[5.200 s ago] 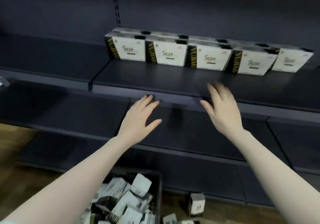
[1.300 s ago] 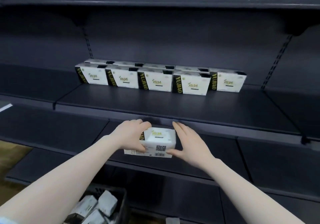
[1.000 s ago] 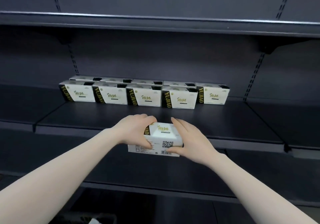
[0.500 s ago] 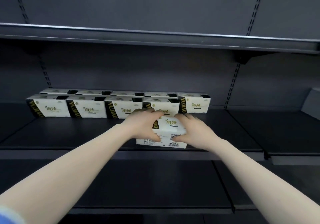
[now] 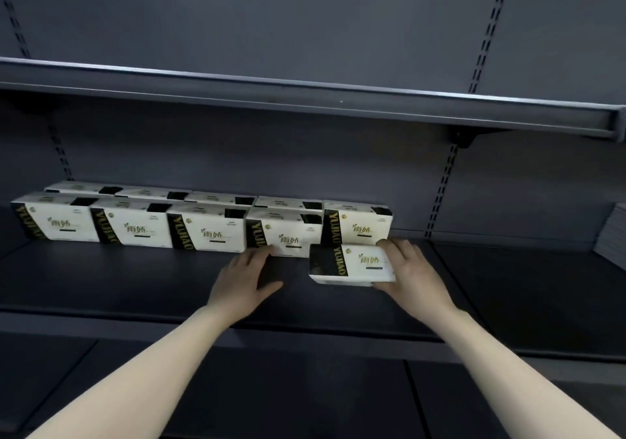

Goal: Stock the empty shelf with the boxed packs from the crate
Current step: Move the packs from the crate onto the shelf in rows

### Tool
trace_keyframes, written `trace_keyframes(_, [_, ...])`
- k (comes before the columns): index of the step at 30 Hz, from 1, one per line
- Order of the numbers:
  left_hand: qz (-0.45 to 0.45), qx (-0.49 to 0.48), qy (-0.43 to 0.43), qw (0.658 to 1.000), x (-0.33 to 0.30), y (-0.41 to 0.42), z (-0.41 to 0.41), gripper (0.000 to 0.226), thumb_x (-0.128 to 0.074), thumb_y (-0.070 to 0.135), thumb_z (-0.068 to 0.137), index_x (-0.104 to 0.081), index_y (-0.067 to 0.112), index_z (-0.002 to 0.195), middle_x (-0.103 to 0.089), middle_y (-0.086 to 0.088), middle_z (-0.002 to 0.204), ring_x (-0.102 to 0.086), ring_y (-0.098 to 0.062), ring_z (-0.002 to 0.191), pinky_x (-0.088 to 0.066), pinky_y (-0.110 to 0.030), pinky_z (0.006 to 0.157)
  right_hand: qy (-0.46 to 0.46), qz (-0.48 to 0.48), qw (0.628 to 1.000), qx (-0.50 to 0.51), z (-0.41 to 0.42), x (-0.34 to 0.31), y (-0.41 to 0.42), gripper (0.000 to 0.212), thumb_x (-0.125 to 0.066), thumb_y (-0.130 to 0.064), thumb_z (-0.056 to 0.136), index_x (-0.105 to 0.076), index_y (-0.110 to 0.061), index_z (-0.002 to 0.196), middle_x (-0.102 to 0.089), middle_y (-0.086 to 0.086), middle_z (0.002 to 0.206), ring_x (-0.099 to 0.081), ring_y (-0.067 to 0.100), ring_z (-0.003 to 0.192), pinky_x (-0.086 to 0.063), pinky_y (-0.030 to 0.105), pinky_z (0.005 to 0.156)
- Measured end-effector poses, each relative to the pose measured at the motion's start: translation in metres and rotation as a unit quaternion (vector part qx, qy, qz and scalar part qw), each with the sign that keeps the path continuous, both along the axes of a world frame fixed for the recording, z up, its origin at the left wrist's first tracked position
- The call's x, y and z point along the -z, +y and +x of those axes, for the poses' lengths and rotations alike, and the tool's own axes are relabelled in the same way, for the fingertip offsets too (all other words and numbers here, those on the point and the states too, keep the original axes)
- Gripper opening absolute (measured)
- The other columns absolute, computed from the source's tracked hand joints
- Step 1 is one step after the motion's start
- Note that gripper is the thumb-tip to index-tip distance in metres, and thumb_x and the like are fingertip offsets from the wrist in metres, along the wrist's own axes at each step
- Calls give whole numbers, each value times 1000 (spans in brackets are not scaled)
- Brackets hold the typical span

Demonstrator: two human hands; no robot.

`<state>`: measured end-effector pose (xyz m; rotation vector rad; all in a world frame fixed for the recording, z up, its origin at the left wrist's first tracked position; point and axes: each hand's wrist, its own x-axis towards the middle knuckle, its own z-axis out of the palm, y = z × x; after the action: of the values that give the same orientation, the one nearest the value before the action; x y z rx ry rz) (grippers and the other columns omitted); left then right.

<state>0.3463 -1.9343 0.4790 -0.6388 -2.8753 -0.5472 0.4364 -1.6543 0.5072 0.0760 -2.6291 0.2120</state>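
A white boxed pack [image 5: 352,264] with a black band lies on the dark shelf [image 5: 135,279], just in front of the rightmost pack of the row [image 5: 359,226]. My right hand [image 5: 411,269] grips its right end, fingers over the top and thumb below. My left hand [image 5: 247,277] hovers open to the left of it, fingertips near the fourth pack [image 5: 284,235]. Several identical packs stand in two rows at the back of the shelf. The crate is out of view.
An upper shelf [image 5: 305,96] overhangs the stocked one. A lower shelf [image 5: 237,394] runs beneath my forearms. To the right, a slotted upright [image 5: 440,188] divides off the neighbouring shelf bay [image 5: 528,279].
Both hands carried the pack up from below and onto the shelf. Now my left hand has let go and moved left, while my right hand has set the pack further right.
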Motion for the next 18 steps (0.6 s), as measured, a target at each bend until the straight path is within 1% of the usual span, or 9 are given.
trace_keyframes(3, [-32,-19,-32,999,18,6,-8,63,-40,54,95,-16,33,150,-20,0,156,-19,-21,143,-23,-36,115,34,-5,999,-20,-6,17,7,70,-84,-15,61,-53,-6,124,-55,13,113,-54,31,98,-55,41,68])
trace_keyframes(6, [-80,-32,-69,994,31,10,-13,60,-29,58,96,-18,34,150,-12,1,159,-10,-19,146,-12,-35,118,35,-7,998,-56,-7,29,15,76,-85,-16,60,-48,-9,126,-53,12,119,-51,30,107,-53,42,79])
trace_keyframes(8, [-88,-42,-68,993,35,10,-15,60,-25,60,96,-18,35,150,-10,3,160,-7,-17,147,-7,-33,118,30,20,996,-86,-3,35,22,79,-85,-27,60,-44,-14,126,-53,10,120,-49,29,113,-49,44,89])
trace_keyframes(9, [-88,-46,-63,993,35,11,-16,61,-25,61,95,-18,36,150,-10,4,160,-6,-16,147,-7,-33,118,29,36,994,-99,-1,36,24,74,-81,-37,62,-45,-17,124,-54,8,120,-49,28,115,-46,44,93])
trace_keyframes(12, [-82,-49,-59,994,36,12,-17,61,-25,62,95,-18,38,150,-10,6,160,-6,-13,147,-6,-32,118,18,33,992,-119,3,35,22,55,-58,-61,72,-52,-23,113,-56,2,116,-50,23,114,-37,37,98])
trace_keyframes(14, [-75,-50,-57,994,36,12,-17,61,-26,62,94,-18,38,150,-10,7,160,-6,-13,147,-6,-31,118,-26,-27,992,-117,-2,22,16,52,-55,-64,71,-51,-26,106,-53,-4,115,-48,19,112,-33,32,98])
trace_keyframes(16, [-70,-51,-55,995,36,11,-16,61,-26,62,94,-19,38,150,-10,7,160,-6,-12,147,-6,-31,118,-116,-69,984,-118,-12,4,9,46,-66,-58,69,-49,-28,100,-46,-10,114,-42,13,113,-31,30,99])
trace_keyframes(17, [-69,-51,-55,995,36,10,-16,61,-26,62,94,-19,38,150,-10,7,159,-6,-12,146,-6,-31,118,-165,-83,976,-120,-19,-4,8,49,-72,-52,68,-48,-29,103,-45,-12,117,-40,12,115,-32,29,99])
trace_keyframes(18, [-69,-51,-54,995,36,11,-15,61,-27,62,94,-19,38,150,-11,7,159,-7,-12,146,-7,-31,118,-219,-102,963,-121,-25,-12,6,59,-77,-47,66,-47,-29,114,-43,-11,124,-38,13,121,-33,29,100])
